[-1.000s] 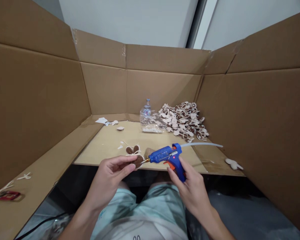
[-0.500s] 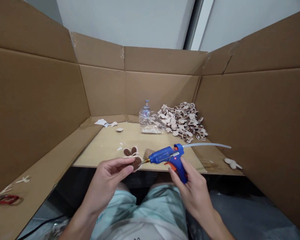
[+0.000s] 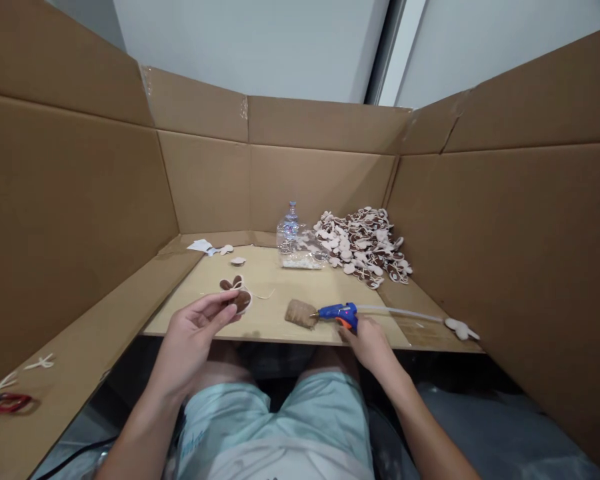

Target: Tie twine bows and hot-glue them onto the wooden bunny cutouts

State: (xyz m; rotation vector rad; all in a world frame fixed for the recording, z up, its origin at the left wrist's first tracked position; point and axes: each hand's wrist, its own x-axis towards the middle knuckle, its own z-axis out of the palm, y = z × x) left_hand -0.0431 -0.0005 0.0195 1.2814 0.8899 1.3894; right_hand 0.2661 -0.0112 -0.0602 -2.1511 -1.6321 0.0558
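Between the thumb and fingers of my left hand (image 3: 195,330) is a brown bunny-shaped felt piece (image 3: 241,301) with a pale edge, two ears and a thin cream string tied near them. My right hand (image 3: 373,343) grips the handle of a blue glue gun (image 3: 337,312) with an orange trigger and a small lit red light. Its metal nozzle rests at a brown block-like pad (image 3: 301,313) on the board. A translucent glue stick (image 3: 400,311) sticks out from the back of the gun toward the right.
A heap of brown and white bunny pieces (image 3: 365,243) lies at the back right. Left of it stand a plastic bottle (image 3: 291,220) and a clear bag (image 3: 303,257). One white piece (image 3: 461,329) lies far right, red-handled scissors (image 3: 6,403) far left. Cardboard walls (image 3: 325,183) surround the board.
The glue gun's nozzle has left the bunny piece and moved down onto the brown pad. My left hand has drawn the piece to the left, away from the gun.
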